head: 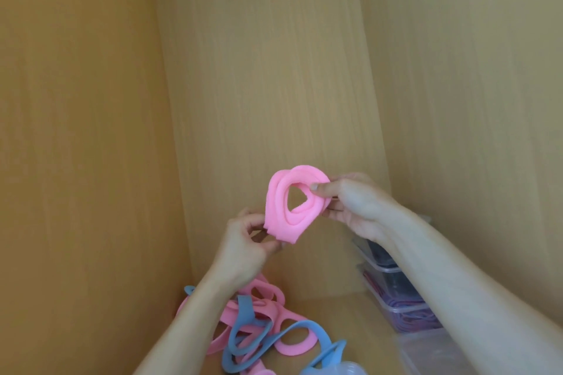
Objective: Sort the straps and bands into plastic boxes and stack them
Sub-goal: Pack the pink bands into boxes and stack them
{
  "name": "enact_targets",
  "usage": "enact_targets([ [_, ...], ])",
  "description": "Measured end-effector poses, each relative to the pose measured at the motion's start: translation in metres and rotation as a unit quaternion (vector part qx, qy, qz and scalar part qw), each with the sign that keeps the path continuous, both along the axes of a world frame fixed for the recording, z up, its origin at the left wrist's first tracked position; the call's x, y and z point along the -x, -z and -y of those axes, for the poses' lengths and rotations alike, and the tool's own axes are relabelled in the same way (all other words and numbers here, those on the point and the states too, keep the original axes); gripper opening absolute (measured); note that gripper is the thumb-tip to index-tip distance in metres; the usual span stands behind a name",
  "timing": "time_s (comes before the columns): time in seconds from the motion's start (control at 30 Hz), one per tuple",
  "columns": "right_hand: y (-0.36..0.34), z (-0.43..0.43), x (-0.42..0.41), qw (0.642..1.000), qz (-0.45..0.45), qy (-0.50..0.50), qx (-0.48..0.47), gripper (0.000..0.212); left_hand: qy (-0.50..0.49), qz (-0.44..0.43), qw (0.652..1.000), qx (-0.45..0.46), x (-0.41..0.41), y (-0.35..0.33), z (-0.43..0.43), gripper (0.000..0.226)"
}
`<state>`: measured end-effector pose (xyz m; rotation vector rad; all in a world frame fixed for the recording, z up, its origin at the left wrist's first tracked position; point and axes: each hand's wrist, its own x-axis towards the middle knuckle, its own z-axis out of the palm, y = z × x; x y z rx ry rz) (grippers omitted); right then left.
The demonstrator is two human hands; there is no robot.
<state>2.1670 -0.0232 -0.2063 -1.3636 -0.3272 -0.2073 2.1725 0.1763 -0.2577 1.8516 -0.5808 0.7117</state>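
A pink band (281, 202), coiled into a thick loop with a hole in its middle, is held up in front of the wooden back wall. My right hand (350, 204) pinches its right side between thumb and fingers. My left hand (246, 248) grips its loose lower end. Below lies a tangled pile of pink and blue bands (259, 332) on the shelf floor. At the right, stacked clear plastic boxes (399, 301) hold dark and purple straps, partly hidden by my right forearm.
Wooden cabinet walls (91, 131) close in at left, back and right. A clear box or lid (432, 350) lies at the lower right, and a pale blue and clear object (332, 370) sits at the bottom edge.
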Motion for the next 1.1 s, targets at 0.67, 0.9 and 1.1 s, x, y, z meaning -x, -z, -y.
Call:
enact_targets([
  [0.67,0.013,-0.032,-0.004,0.994,0.024,-0.092,-0.060,0.014,0.171,-0.100,0.955,0.220,0.001,-0.018,-0.009,0.059],
  [0.9,0.019,-0.046,-0.006,0.995,0.079,0.010,-0.052,0.011,0.244,-0.209,0.903,0.286,0.005,-0.023,-0.014,0.059],
  [1.1,0.024,-0.049,-0.006,0.986,0.141,0.081,0.041,0.011,0.201,-0.186,0.934,0.228,0.012,-0.025,-0.009,0.062],
])
